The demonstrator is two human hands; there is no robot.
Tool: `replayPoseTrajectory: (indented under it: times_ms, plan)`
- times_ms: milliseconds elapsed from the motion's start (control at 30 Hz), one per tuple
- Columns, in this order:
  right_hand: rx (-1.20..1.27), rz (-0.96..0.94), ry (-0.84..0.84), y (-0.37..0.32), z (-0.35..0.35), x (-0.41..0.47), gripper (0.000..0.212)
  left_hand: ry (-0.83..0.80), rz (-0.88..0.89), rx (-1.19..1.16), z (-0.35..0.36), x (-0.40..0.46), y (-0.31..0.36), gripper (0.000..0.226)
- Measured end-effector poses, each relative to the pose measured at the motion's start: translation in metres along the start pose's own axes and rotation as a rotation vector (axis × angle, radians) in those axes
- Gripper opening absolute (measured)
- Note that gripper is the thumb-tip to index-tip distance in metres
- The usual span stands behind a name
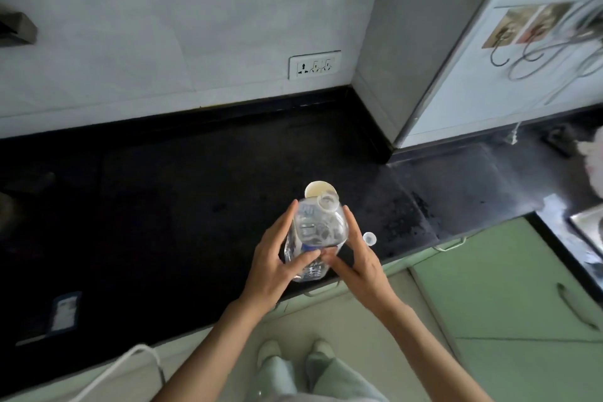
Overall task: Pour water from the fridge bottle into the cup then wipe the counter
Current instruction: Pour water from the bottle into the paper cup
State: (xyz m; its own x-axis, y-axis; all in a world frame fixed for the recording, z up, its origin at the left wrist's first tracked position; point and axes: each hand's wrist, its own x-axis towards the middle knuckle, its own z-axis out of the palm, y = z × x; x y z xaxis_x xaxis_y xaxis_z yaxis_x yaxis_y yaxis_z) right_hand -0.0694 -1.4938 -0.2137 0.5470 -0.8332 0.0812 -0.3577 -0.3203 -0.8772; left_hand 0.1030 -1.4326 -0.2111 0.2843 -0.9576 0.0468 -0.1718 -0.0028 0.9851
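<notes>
got my left hand [277, 258] and right hand [357, 258] both wrapped round the open bottle [313, 232], tipping its mouth over the cup [318, 189] on the counter [163, 189] for steadier pouring

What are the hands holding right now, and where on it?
Both hands, left and right, hold the clear water bottle by its body, one on each side.
</notes>
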Motion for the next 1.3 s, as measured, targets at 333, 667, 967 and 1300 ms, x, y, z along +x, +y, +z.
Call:
replayPoseTrajectory:
  times_ms: [333, 667, 967, 1300]
  plan:
    - [0.109, -0.115, 0.292, -0.018, -0.074, -0.019, 0.061, 0.052, 0.062, -0.323, 0.089, 0.013, 0.07, 0.073]
    - [0.053, -0.065, 0.128, 0.011, -0.105, -0.03, 0.07, 0.167, -0.087, -0.316, 0.134, 0.013, 0.056, 0.067]
    - [0.043, 0.071, 0.163, 0.015, -0.076, -0.035, 0.071, 0.061, -0.225, -0.299, 0.121, 0.008, 0.021, 0.071]
    - [0.02, 0.213, 0.109, 0.014, -0.056, -0.026, 0.068, 0.034, -0.313, -0.343, 0.105, 0.004, -0.003, 0.068]
